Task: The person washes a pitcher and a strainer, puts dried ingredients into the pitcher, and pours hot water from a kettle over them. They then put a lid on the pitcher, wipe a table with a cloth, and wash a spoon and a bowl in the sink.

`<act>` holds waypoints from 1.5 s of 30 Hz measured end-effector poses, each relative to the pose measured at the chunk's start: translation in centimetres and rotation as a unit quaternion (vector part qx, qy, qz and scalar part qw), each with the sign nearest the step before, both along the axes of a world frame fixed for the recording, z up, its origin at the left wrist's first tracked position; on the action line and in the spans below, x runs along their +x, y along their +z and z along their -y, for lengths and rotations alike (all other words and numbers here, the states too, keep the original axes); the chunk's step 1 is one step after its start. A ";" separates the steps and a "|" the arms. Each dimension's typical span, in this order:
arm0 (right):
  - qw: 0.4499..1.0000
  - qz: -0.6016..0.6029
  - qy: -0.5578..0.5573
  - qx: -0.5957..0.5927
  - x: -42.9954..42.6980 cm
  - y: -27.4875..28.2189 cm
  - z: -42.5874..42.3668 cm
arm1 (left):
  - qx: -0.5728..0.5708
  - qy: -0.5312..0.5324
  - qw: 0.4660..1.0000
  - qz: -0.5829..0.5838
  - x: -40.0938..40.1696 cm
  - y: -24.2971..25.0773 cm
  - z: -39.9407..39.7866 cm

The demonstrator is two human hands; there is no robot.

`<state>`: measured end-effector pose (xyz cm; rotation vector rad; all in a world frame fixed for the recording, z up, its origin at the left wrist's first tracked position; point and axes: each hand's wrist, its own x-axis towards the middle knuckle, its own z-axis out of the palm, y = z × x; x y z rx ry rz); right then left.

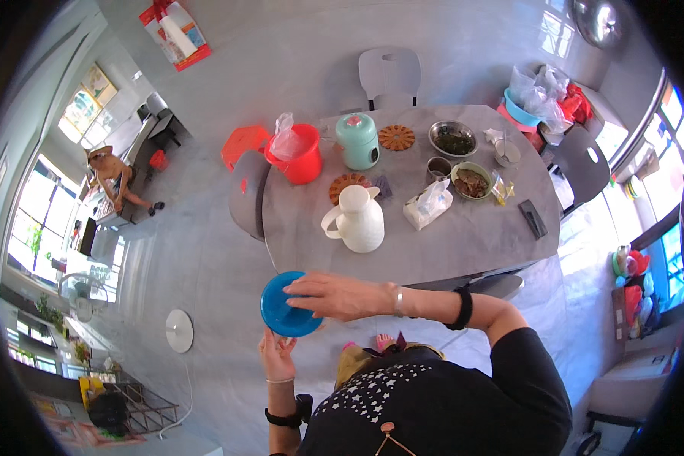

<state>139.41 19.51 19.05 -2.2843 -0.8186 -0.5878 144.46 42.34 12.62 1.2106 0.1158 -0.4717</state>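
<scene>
A blue plastic bowl [271, 310] is held up off the table's near left corner, tilted so that its inside shows. My left hand [277, 354] grips its lower rim from beneath. Across the bowl's upper right side lies my right hand [339, 293], its fingers reaching over the rim into the hollow; its palm is hidden, and I cannot tell whether it grips anything. Beyond the hands, a white thermos jug [363, 225] stands upright on the grey table [330, 259], its handle to the left. A pack of tissues [427, 206] lies right of the jug.
On the table are a red bucket [302, 162], a mint-green appliance [356, 142], a steel bowl of greens [453, 138], a bowl of food [472, 181] and a dark oblong object [532, 219]. Chairs [248, 196] surround it. A standing fan [179, 330] and a seated person [114, 174] are leftward.
</scene>
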 end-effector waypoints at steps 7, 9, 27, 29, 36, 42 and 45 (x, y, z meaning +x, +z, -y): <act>0.952 -0.102 -0.275 -0.088 -6.1 0.0 6.2 | -0.020 -0.060 0.998 0.020 10.7 -2.8 2.8; 0.909 -0.179 -0.362 -0.108 -8.8 1.1 6.4 | -0.020 -0.070 0.997 -0.006 13.2 -2.4 4.3; 0.561 -0.267 -0.782 0.050 -24.7 0.2 -5.2 | -0.043 -0.195 0.979 -0.048 29.3 -9.0 15.2; 0.537 -0.267 -0.798 0.051 -25.6 -0.1 -6.6 | -0.040 -0.196 0.979 -0.034 30.1 -9.9 15.5; 0.466 -0.291 -0.833 0.066 -25.9 0.3 -9.5 | -0.004 -0.216 0.975 -0.059 30.9 -11.8 17.1; 0.485 -0.317 -0.813 0.059 -24.0 1.0 -8.8 | -0.009 -0.213 0.974 -0.078 31.5 -11.3 17.6; 0.490 -0.325 -0.806 0.071 -22.9 1.0 -8.3 | 0.025 -0.222 0.974 -0.035 31.5 -11.2 18.1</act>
